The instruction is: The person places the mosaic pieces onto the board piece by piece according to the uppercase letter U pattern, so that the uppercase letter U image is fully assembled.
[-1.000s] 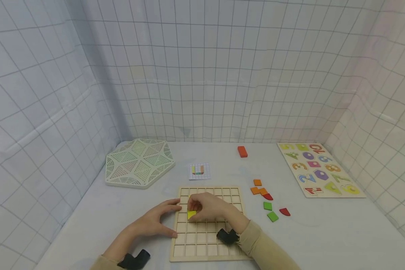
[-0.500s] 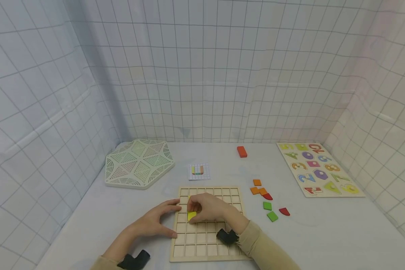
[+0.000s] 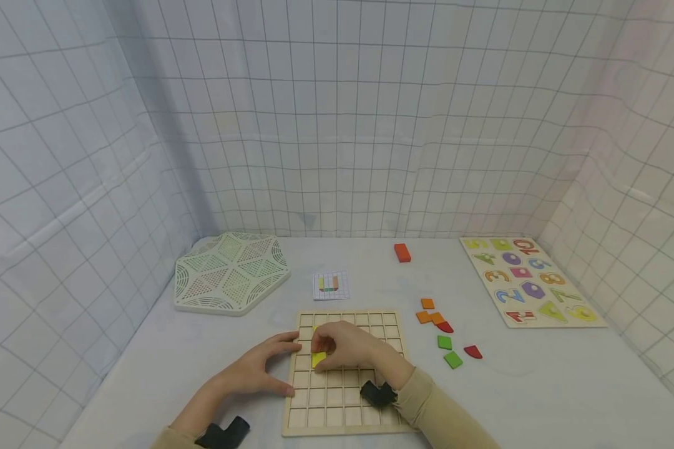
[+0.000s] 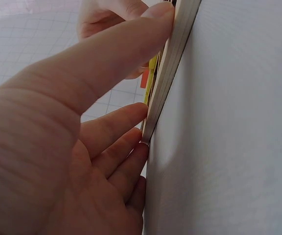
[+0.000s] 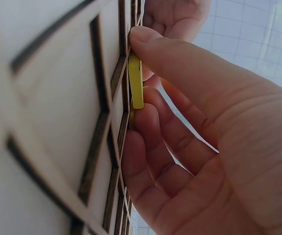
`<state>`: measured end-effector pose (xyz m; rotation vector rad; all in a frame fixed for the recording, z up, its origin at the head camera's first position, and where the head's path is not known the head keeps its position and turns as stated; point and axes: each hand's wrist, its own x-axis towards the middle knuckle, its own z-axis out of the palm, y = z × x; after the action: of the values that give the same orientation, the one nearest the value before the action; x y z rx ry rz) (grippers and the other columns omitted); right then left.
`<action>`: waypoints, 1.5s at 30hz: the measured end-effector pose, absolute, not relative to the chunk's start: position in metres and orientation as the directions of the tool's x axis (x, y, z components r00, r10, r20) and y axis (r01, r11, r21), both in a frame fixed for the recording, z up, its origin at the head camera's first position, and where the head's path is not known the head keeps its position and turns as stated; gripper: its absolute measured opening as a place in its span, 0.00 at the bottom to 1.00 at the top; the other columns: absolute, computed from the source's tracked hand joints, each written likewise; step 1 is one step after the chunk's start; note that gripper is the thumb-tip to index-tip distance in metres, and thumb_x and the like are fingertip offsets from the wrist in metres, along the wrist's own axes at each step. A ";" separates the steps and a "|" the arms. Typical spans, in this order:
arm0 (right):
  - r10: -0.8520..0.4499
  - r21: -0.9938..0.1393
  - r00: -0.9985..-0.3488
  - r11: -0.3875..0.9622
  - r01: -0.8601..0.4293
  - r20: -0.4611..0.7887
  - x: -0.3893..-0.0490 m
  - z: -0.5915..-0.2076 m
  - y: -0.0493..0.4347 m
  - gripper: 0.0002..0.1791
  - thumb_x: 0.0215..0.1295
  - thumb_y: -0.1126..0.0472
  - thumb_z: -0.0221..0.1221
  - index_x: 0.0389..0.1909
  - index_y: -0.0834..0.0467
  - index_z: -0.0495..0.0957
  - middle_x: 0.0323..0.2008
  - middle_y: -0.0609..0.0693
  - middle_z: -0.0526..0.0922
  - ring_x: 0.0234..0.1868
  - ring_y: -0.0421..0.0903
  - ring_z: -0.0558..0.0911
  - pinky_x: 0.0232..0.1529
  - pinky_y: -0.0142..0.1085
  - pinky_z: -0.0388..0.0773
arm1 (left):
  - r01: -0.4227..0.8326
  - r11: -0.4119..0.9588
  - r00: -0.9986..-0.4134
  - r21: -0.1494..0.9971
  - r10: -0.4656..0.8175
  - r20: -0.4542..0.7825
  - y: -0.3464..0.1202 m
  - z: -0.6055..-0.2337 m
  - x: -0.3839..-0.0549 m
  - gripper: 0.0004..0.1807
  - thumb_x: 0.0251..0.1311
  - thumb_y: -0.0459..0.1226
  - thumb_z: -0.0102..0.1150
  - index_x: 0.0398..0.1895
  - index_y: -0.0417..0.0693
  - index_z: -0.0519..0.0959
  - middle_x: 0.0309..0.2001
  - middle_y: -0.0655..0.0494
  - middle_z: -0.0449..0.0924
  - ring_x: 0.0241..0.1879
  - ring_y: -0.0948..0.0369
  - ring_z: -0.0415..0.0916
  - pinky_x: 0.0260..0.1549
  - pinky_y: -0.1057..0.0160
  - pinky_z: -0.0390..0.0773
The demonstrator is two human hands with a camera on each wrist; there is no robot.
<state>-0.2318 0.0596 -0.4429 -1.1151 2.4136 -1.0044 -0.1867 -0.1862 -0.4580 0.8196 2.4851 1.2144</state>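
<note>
My right hand (image 3: 348, 346) is over the wooden grid board (image 3: 326, 416), its thumb and curled fingertips pinching a yellow square tile (image 3: 319, 360) in the second column from the left. In the right wrist view the yellow tile (image 5: 137, 85) sits at a slight tilt over the grid lines, thumb at one end and fingertips at the other. More yellow shows just beyond those fingers, mostly hidden by them. My left hand (image 3: 251, 369) lies spread at the board's left side; in the left wrist view its thumb and fingertips touch the board's edge (image 4: 173, 63).
Right of the board lie orange tiles (image 3: 427, 304), green tiles (image 3: 445, 342) and red quarter-round pieces (image 3: 473, 352). Behind it is a pattern card (image 3: 342, 287). A white hexagonal board (image 3: 230, 271), a red block (image 3: 402, 252) and a number puzzle (image 3: 533, 284) stand further back.
</note>
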 end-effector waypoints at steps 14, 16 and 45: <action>-0.782 -0.743 -0.623 0.410 -0.529 0.013 -0.233 -0.444 0.061 0.12 0.51 0.62 0.69 0.36 0.52 0.78 0.33 0.39 0.79 0.33 0.34 0.76 0.37 0.26 0.75 | 0.372 0.494 -0.810 0.786 0.586 0.016 -0.186 -0.457 -0.186 0.40 0.41 0.51 0.73 0.61 0.50 0.71 0.70 0.50 0.55 0.69 0.42 0.47 0.62 0.34 0.49; -0.786 -0.743 -0.619 0.409 -0.530 0.008 -0.234 -0.444 0.061 0.11 0.52 0.64 0.68 0.36 0.52 0.78 0.32 0.40 0.79 0.33 0.34 0.76 0.37 0.26 0.75 | 0.372 0.497 -0.811 0.784 0.584 0.015 -0.186 -0.458 -0.186 0.40 0.41 0.51 0.73 0.61 0.50 0.71 0.70 0.50 0.56 0.69 0.42 0.47 0.62 0.34 0.49; -0.766 -0.743 -0.643 0.436 -0.509 -0.009 -0.232 -0.444 0.061 0.08 0.52 0.63 0.68 0.31 0.50 0.79 0.30 0.37 0.78 0.32 0.32 0.75 0.37 0.26 0.75 | 0.371 0.515 -0.818 0.773 0.575 0.010 -0.187 -0.460 -0.188 0.41 0.41 0.52 0.72 0.61 0.49 0.71 0.70 0.50 0.56 0.70 0.44 0.47 0.62 0.35 0.50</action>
<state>-0.2322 0.0614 -0.4439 -1.0890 2.3481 -1.0387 -0.1884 -0.1869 -0.4605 0.7997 2.5100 1.1919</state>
